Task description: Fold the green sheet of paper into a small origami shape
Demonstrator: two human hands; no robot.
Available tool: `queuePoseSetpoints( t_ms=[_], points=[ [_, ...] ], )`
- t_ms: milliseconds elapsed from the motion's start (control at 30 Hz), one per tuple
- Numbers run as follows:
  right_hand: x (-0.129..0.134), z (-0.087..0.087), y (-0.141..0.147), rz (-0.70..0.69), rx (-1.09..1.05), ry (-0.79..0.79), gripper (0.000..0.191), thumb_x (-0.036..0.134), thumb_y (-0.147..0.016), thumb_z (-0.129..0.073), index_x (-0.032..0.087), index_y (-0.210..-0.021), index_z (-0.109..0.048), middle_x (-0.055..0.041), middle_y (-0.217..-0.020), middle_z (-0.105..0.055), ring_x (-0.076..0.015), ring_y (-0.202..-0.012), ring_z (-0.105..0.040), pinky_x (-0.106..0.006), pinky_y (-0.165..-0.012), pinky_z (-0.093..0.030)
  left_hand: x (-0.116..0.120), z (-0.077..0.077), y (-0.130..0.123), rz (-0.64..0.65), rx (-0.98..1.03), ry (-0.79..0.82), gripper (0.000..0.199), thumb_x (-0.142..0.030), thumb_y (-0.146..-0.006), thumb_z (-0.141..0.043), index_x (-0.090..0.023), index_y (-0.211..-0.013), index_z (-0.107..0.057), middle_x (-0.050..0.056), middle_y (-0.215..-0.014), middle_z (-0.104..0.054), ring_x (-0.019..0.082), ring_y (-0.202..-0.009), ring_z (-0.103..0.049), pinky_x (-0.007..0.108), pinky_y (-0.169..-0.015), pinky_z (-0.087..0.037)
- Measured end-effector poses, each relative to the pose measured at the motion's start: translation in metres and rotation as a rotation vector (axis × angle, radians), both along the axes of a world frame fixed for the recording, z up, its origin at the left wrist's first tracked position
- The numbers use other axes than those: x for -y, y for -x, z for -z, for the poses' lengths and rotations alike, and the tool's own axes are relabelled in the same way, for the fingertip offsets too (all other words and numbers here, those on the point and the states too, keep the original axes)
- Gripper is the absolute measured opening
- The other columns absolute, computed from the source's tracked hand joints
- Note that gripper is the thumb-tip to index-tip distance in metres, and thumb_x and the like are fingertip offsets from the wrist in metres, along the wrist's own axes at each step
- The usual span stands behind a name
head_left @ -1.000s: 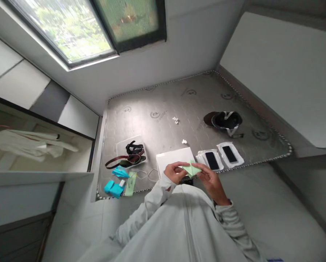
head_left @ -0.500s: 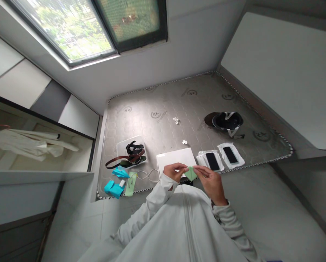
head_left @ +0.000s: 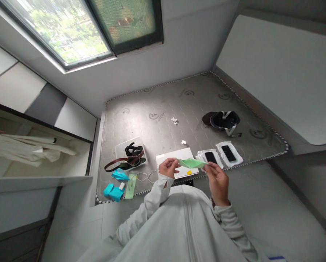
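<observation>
Left hand: our left hand (head_left: pixel 168 168) is raised in front of us, and the fingers of our left hand (head_left: pixel 173 162) are pinched narrow on the left end of the paper.

Right hand: our right hand (head_left: pixel 216 184) is level with the left and well apart from it, with the fingers of our right hand (head_left: pixel 210 168) closed narrow on the paper's other end.

Paper: a pale green folded paper strip (head_left: pixel 191 163) spans the gap between our two sets of fingers, held in the air and tilted slightly down toward the right.

Below the fingers: a flat white rectangular board (head_left: pixel 186 153) lies on a grey quilted mattress (head_left: pixel 152 98), with a small yellow square (head_left: pixel 189 172) on it.

Right of the fingers: two black phones in white packets (head_left: pixel 210 157) (head_left: pixel 228 153) lie side by side, and a rounded black-and-white object (head_left: pixel 225 120) sits farther off.

Left of the fingers: a thin white cable (head_left: pixel 145 177) runs beside a pale green paper strip (head_left: pixel 130 186), a small teal paper dart (head_left: pixel 120 176) and a teal folded block (head_left: pixel 112 192). Beyond them, a brown belt (head_left: pixel 113 165) and black straps (head_left: pixel 134 150) lie on a clear plastic tray (head_left: pixel 119 149).
</observation>
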State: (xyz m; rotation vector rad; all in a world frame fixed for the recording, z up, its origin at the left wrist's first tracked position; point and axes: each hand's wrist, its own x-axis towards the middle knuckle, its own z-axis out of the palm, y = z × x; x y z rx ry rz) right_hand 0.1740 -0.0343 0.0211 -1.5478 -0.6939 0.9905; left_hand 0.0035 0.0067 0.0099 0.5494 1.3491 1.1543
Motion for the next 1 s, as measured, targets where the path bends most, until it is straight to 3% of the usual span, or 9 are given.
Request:
queuePoseSetpoints(
  t_ms=[200, 300, 400, 500, 600, 800, 1000],
  points=[
    [-0.002, 0.002, 0.001, 0.027, -0.009, -0.044, 0.037, 0.044, -0.075, -0.072, 0.017, -0.098, -0.061, -0.0087, -0.087, -0.074, -0.0233, -0.084, -0.071, -0.039, -0.082, -0.055, 0.000, 0.006, -0.004, -0.027, 0.149, -0.078, 0.052, -0.054, -0.055, -0.081, -0.015, -0.079, -0.057, 0.008, -0.078, -0.075, 0.021, -0.067, -0.073, 0.025, -0.059, -0.057],
    [-0.004, -0.006, 0.001, -0.035, 0.055, -0.163, 0.037, 0.041, -0.078, -0.071, 0.020, -0.106, -0.058, -0.0117, -0.108, -0.070, -0.0243, -0.101, -0.066, -0.042, -0.089, -0.053, 0.001, 0.007, -0.004, -0.002, 0.130, -0.122, 0.049, -0.053, -0.059, -0.080, -0.015, -0.080, -0.058, 0.009, -0.081, -0.076, 0.021, -0.071, -0.073, 0.027, -0.065, -0.058],
    [-0.006, -0.019, 0.000, -0.165, 0.296, -0.238, 0.039, 0.039, -0.083, -0.065, 0.022, -0.117, -0.057, -0.0133, -0.136, -0.054, -0.0263, -0.122, -0.054, -0.045, -0.098, -0.048, 0.003, 0.007, -0.003, 0.032, 0.095, -0.158, 0.047, -0.054, -0.062, -0.077, -0.015, -0.080, -0.058, 0.010, -0.084, -0.076, 0.021, -0.074, -0.073, 0.027, -0.066, -0.059],
    [-0.008, -0.027, -0.001, -0.314, 0.595, -0.247, 0.034, 0.040, -0.086, -0.061, 0.026, -0.117, -0.063, -0.0091, -0.143, -0.048, -0.0276, -0.129, -0.047, -0.048, -0.108, -0.038, 0.005, 0.007, -0.004, 0.053, 0.057, -0.169, 0.047, -0.056, -0.064, -0.075, -0.015, -0.080, -0.058, 0.011, -0.086, -0.076, 0.021, -0.075, -0.073, 0.028, -0.067, -0.060],
    [-0.011, -0.026, -0.003, -0.409, 0.733, -0.257, 0.034, 0.042, -0.086, -0.060, 0.029, -0.117, -0.066, -0.0052, -0.146, -0.044, -0.0279, -0.130, -0.045, -0.048, -0.110, -0.036, 0.006, 0.006, -0.007, 0.067, 0.028, -0.166, 0.047, -0.057, -0.066, -0.073, -0.015, -0.080, -0.058, 0.011, -0.087, -0.076, 0.022, -0.077, -0.073, 0.030, -0.069, -0.060],
    [-0.018, -0.019, -0.007, -0.522, 0.780, -0.260, 0.033, 0.044, -0.085, -0.064, 0.031, -0.114, -0.068, -0.0043, -0.145, -0.043, -0.0279, -0.129, -0.045, -0.048, -0.109, -0.037, 0.007, 0.008, -0.011, 0.055, 0.029, -0.167, 0.045, -0.056, -0.069, -0.072, -0.015, -0.083, -0.059, 0.011, -0.086, -0.076, 0.020, -0.075, -0.073, 0.030, -0.068, -0.060],
    [-0.026, -0.017, -0.011, -0.472, 0.704, -0.245, 0.042, 0.044, -0.081, -0.067, 0.027, -0.119, -0.062, -0.0083, -0.140, -0.049, -0.0270, -0.128, -0.046, -0.048, -0.109, -0.037, 0.008, 0.009, -0.015, -0.007, 0.022, -0.131, 0.049, -0.057, -0.064, -0.075, -0.015, -0.081, -0.059, 0.008, -0.078, -0.075, 0.019, -0.068, -0.072, 0.028, -0.065, -0.060]
  ],
)
